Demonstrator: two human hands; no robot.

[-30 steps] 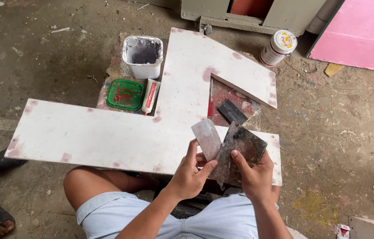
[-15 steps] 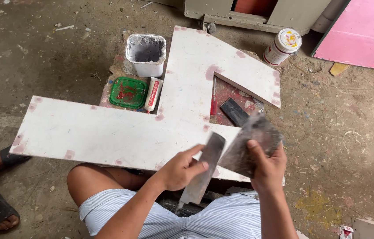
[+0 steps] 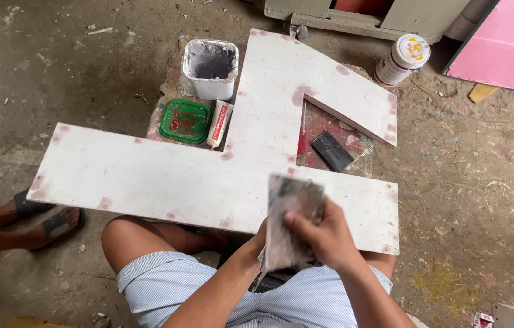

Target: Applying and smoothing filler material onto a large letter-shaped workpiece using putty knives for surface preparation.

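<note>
Both your hands meet over the white board: right hand fingers closed on the putty scraper; left hand's grip hidden. Keep the blade flat.

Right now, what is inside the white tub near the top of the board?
The tub holds grey putty smeared on its walls and bottom. How deep it is cannot be seen. A green lid and a tube lie beside it.

Tub behind board; lid left of tube (touching); can far right.
</note>
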